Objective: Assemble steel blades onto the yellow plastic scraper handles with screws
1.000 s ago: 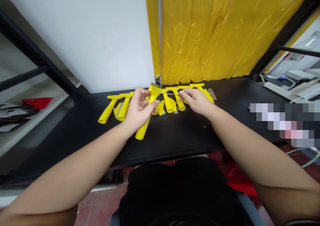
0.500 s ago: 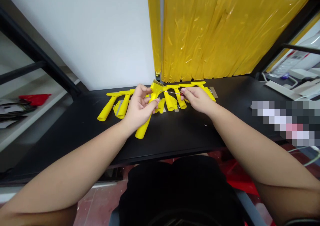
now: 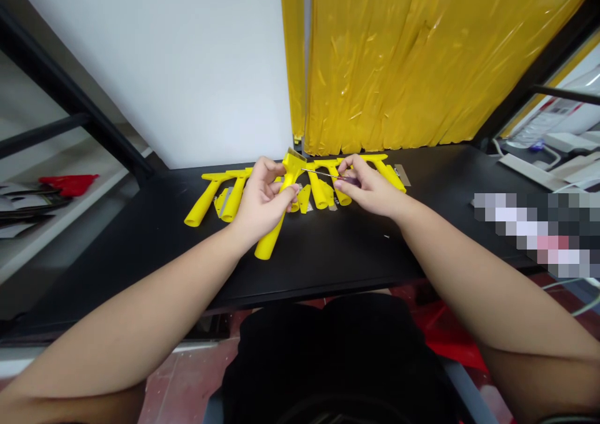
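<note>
Hands: both up over the black table [image 3: 154, 236], so from where I'm watching it's a two-handed job, left one doing the gripping and right one pinching.
Far left shelf: some red thing [image 3: 70, 183] lying on a pale shelf, well apart from everything else, can't tell what it is.
Loose scrapers, left: two yellow scrapers [image 3: 213, 196] flat on the table, handles pointing toward me, just left of the left hand.
Left hand [image 3: 260, 202]: fingers curled shut around the neck of the held scraper [image 3: 276, 221], thumb pressed on its front.
Held scraper: yellow, tilted, wide head up by the fingertips, handle end down on or just above the table, can't tell which.
Blade [image 3: 323, 174]: thin metal strip running from the scraper head across to the right hand, roughly level.
Right hand [image 3: 368, 189]: thumb and forefinger closed in a narrow pinch on the right end of the blade, other fingers loose.
Loose scrapers, middle and right: more yellow scrapers [image 3: 328, 189] in a row behind and under the right hand, a grey blade piece [image 3: 403, 175] just beside the last one.
Back: yellow plastic curtain [image 3: 422, 61] hanging behind the table, white wall [image 3: 164, 55] to its left.
</note>
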{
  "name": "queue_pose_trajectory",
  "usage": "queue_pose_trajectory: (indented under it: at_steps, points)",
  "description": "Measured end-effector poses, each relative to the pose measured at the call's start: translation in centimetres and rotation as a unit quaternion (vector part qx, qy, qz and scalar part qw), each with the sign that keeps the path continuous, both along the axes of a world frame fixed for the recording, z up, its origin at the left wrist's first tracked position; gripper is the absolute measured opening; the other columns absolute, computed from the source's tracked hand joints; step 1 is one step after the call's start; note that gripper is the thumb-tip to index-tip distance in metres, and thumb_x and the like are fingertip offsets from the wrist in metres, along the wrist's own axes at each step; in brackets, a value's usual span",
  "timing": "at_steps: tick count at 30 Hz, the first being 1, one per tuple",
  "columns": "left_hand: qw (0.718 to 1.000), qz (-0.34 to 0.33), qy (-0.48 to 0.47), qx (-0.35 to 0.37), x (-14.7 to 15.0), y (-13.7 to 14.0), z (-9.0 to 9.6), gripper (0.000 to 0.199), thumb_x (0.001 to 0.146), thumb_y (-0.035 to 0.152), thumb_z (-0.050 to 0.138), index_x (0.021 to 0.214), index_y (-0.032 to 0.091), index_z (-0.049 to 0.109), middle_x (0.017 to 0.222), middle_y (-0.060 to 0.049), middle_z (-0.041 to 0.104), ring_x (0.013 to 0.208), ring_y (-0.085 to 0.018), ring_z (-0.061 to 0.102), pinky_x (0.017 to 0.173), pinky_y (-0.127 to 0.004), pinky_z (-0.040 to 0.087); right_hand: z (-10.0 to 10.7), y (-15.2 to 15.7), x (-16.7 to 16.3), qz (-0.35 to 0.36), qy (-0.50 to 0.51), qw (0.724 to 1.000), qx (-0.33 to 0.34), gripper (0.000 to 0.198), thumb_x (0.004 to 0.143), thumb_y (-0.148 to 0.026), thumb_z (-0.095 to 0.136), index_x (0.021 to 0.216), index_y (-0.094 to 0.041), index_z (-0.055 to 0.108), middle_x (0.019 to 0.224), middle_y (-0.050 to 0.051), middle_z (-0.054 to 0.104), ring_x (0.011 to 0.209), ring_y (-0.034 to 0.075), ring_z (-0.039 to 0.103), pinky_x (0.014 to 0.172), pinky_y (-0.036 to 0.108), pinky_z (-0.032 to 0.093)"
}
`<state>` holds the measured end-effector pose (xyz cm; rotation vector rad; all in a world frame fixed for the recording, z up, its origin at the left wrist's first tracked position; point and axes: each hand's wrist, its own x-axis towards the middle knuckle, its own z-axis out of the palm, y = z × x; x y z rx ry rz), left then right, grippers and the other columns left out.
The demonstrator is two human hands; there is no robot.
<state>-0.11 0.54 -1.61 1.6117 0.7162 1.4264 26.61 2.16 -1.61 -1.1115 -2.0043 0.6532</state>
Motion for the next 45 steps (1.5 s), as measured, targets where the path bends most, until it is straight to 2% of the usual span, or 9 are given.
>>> queue_pose_trajectory:
  at_steps: [4,8,13,18,24,33,37,40,45]
  points:
    - [1.000,0.002,0.006,-0.006,0.0,0.0,0.2,0.047,0.083,0.019,0.081,0.101,0.027,0.038,0.111,0.002,0.055,0.060,-0.006,0.066,0.043,-0.017,0.049,0.0,0.0,0.0,-0.034,-0.010,0.999,0.028,0.029,0.100,-0.052,0.065,0.096,-0.025,0.056,0.083,0.001,0.059,0.073,0.019,0.049,0.071,0.035,0.038]
    - [1.000,-0.003,0.014,-0.004,0.0,-0.1,0.1,0.047,0.083,0.019,0.081,0.100,0.026,0.038,0.117,0.001,0.054,0.060,-0.004,0.065,0.044,-0.017,0.049,0.3,0.0,-0.1,-0.053,-0.040,0.998,-0.006,0.046,0.108,-0.057,0.045,0.083,-0.022,0.062,0.067,-0.001,0.049,0.063,0.018,0.044,0.066,0.035,0.035]
    - [1.000,-0.003,0.012,0.003,-0.1,0.0,-0.1,0.050,0.083,0.019,0.083,0.102,0.027,0.038,0.117,0.000,0.055,0.060,-0.004,0.064,0.045,-0.015,0.050,-0.2,-0.1,0.0,0.002,0.007,1.000,0.008,0.032,0.098,-0.054,0.067,0.103,-0.026,0.052,0.075,-0.004,0.051,0.065,0.017,0.044,0.066,0.033,0.038]
    - [1.000,0.001,0.012,-0.001,-0.3,0.3,-0.2,0.050,0.083,0.019,0.082,0.102,0.027,0.037,0.118,0.000,0.055,0.060,-0.004,0.066,0.044,-0.015,0.050,-0.1,0.0,-0.1,-0.054,-0.013,0.998,0.021,0.028,0.100,-0.051,0.063,0.095,-0.024,0.058,0.083,0.002,0.061,0.070,0.018,0.050,0.068,0.034,0.039]
    - [1.000,-0.009,0.013,0.002,-0.3,0.5,-0.5,0.051,0.081,0.018,0.083,0.102,0.027,0.038,0.119,0.000,0.056,0.059,-0.003,0.064,0.045,-0.016,0.050,0.4,-0.1,-0.6,-0.026,-0.036,0.999,-0.003,0.051,0.107,-0.062,0.043,0.080,-0.022,0.061,0.070,0.001,0.054,0.067,0.019,0.048,0.069,0.035,0.037]
    - [1.000,-0.017,0.005,-0.005,0.0,-0.3,0.4,0.048,0.082,0.019,0.082,0.102,0.027,0.039,0.119,0.000,0.057,0.060,-0.004,0.064,0.045,-0.017,0.049,0.6,-0.9,-1.1,-0.022,-0.041,0.995,0.085,0.029,0.104,-0.045,0.057,0.087,-0.022,0.059,0.074,0.000,0.056,0.068,0.017,0.046,0.068,0.033,0.036]
    - [0.999,-0.025,0.000,0.019,0.0,-0.5,0.6,0.047,0.080,0.018,0.084,0.101,0.026,0.042,0.118,-0.001,0.060,0.064,-0.006,0.064,0.046,-0.017,0.049,0.3,-0.7,-1.5,0.042,0.091,0.993,-0.067,0.044,0.099,-0.062,0.065,0.081,-0.022,0.060,0.063,-0.004,0.044,0.058,0.014,0.037,0.058,0.030,0.031]
    - [0.998,-0.019,0.012,0.050,-0.1,-0.8,0.8,0.045,0.079,0.019,0.085,0.102,0.026,0.047,0.130,-0.005,0.062,0.076,-0.010,0.067,0.054,-0.019,0.054,0.3,-0.6,-1.4,0.134,0.224,0.941,-0.214,0.050,0.092,-0.067,0.075,0.079,-0.022,0.056,0.057,-0.011,0.028,0.050,0.008,0.020,0.050,0.026,0.022]
    - [0.990,-0.005,0.038,0.133,-0.4,-1.2,1.1,0.037,0.082,0.022,0.084,0.102,0.026,0.053,0.143,-0.009,0.061,0.110,-0.021,0.072,0.073,-0.027,0.061,1.1,-1.2,-0.9,0.212,0.300,0.879,-0.303,0.047,0.094,-0.054,0.081,0.076,-0.021,0.053,0.056,-0.013,0.024,0.049,0.006,0.014,0.047,0.022,0.020]
